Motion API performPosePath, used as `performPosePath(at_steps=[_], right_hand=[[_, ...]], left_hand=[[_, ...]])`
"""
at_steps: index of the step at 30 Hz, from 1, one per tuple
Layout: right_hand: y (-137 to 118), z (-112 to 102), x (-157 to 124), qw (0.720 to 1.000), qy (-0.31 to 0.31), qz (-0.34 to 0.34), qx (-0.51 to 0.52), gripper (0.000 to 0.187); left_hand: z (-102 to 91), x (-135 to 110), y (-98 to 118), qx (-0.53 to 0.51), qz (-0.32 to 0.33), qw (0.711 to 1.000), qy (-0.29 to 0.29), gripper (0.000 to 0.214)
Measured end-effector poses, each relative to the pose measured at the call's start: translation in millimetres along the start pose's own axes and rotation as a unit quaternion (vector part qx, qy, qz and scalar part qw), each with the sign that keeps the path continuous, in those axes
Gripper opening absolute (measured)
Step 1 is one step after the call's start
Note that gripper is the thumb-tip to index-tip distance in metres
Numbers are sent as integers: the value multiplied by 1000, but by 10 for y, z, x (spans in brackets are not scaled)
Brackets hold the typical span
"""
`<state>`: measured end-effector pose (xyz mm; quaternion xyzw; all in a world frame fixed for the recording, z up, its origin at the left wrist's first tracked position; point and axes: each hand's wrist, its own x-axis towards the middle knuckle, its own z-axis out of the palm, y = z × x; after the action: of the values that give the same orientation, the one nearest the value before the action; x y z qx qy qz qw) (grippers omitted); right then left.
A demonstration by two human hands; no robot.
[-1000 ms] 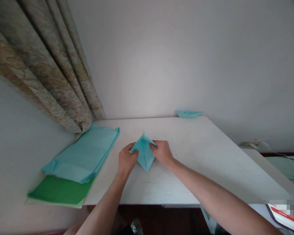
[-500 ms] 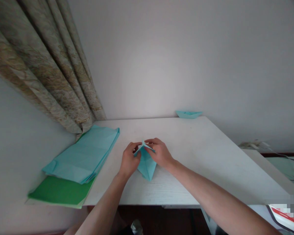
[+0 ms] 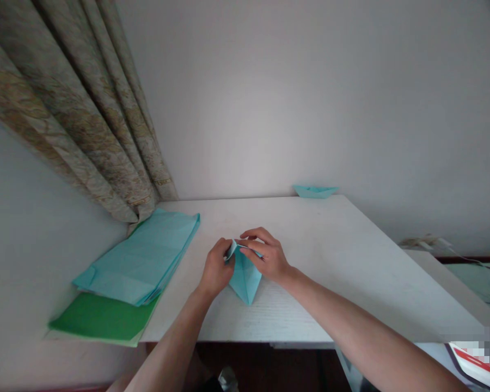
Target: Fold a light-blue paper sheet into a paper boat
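Your left hand (image 3: 216, 269) curls nearly closed, pinching the top of the folded turquoise paper piece (image 3: 245, 280). Your right hand (image 3: 267, 256) stands half open, fingertips at that same top, its grip unclear. The paper rests on the white wood-grain counter (image 3: 335, 272), between a flat turquoise paper stack (image 3: 139, 258) over green paper sheets (image 3: 102, 318) and a small turquoise paper boat (image 3: 314, 191) at the far edge.

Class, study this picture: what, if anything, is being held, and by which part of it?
The folded light-blue paper is held at its top end, between the fingers of the left hand and the right hand.
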<state>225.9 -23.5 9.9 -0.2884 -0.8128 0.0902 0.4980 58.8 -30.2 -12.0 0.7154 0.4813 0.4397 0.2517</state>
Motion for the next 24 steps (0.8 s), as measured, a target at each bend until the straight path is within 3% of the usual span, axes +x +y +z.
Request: performPosePath(at_steps=[4,13,24], right_hand=[[-11,-26,5,1000,-5,-23,9,20],[22,-101,-12,1000,-19,0,22,18],[-6,-93,-7,996,-55,-19,61,24]], left_hand=[[-5,-8,12,-15,6,1000,-24,21],[-61,-7,128,-155,-66,984,-65,28],[-82,-28,107,-113,-14,992,-54,28]])
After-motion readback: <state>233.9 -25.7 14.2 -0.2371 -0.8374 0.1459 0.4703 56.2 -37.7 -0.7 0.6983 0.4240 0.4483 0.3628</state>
